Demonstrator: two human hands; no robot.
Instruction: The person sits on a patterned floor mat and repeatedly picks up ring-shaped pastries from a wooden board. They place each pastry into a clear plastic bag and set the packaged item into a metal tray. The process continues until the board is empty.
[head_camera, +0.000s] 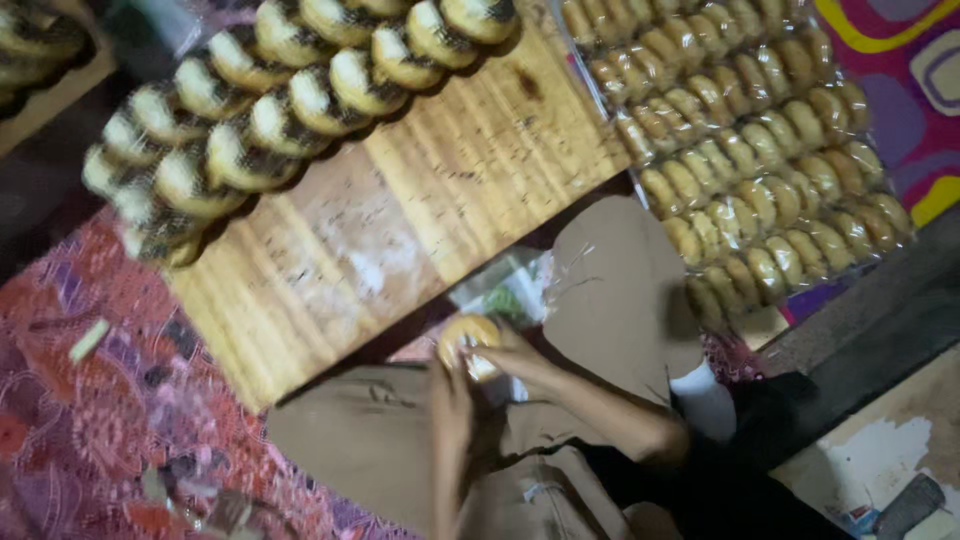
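1. Setting: a small home bakery, with the work done on the floor.
2. Wooden board (400, 210) carrying rows of chocolate-topped buns (270, 100).
3. Tray (760, 150) of plain golden buns under clear plastic wrap.
4. Patterned red mat (90, 420) and bright rug (900, 80) underfoot, signs of a domestic room.
5. Loose plastic bags (510, 290) beside the board, for packing.

I am counting one wooden board (420, 210), one golden bun (468, 332) between my two hands, one clear wrapper (510, 290) (chocolate-striped buns (250, 110) and packed rolls (760, 150) blurring past counting).
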